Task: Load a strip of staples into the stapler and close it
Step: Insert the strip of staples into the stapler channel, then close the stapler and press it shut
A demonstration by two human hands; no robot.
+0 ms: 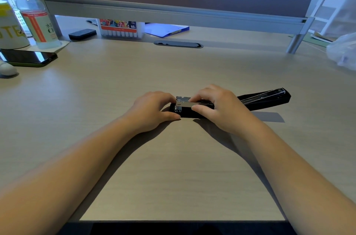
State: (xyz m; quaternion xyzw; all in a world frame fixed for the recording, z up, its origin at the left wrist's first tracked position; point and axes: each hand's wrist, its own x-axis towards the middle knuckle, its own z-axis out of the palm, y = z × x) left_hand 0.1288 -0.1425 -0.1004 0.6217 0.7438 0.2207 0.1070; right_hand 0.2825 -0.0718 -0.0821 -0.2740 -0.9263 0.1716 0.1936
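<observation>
A black stapler (269, 101) lies open flat on the desk, its top arm swung out to the right and its metal magazine (183, 103) exposed at the left end. My left hand (154, 110) grips the stapler's left end, thumb against the base's near side. My right hand (217, 108) rests over the middle of the magazine, with thumb and forefinger pinching a shiny strip of staples (185, 104) along the channel. Whether the strip sits fully in the channel is hidden by my fingers.
A dark phone (28, 57) lies at the far left beside a bottle (38, 27) and a cup (9, 30). A marker box (120, 28), a blue folder (167, 29) and a small black case (82, 34) sit under the screen shelf. A plastic bag (342, 50) is at the right.
</observation>
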